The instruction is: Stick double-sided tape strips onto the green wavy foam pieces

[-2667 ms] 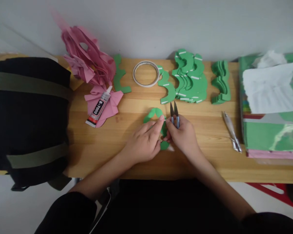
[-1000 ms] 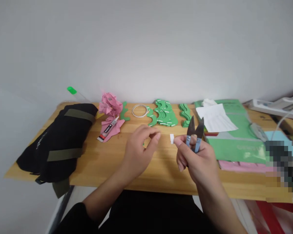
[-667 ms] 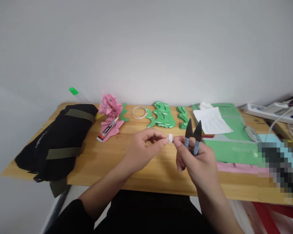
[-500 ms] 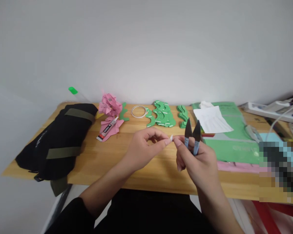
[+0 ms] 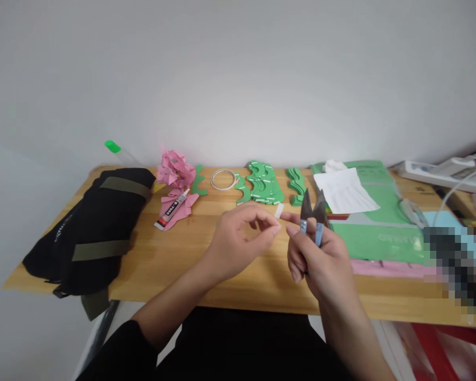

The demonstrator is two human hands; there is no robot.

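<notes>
My right hand wraps round a pair of thread snips, their two dark blades pointing up and apart. A small white strip of tape shows at the tip of my right index finger, which is stretched toward the left. Thumb and fingertips of my left hand are pinched together just below the strip. Whatever may be between them is too small to make out. Beyond the hands lie stacked green wavy cutouts with white strips on them, and a thin roll of tape.
A black bag covers the left of the wooden table. Near it are crumpled pink paper and a glue tube. To the right are another green stack, white paper, green packaging and a power strip.
My hands have drawn slightly apart. The white piece, earlier between both hands' fingertips, now shows as a strip at my right index fingertip. The snips are still in my right hand.
</notes>
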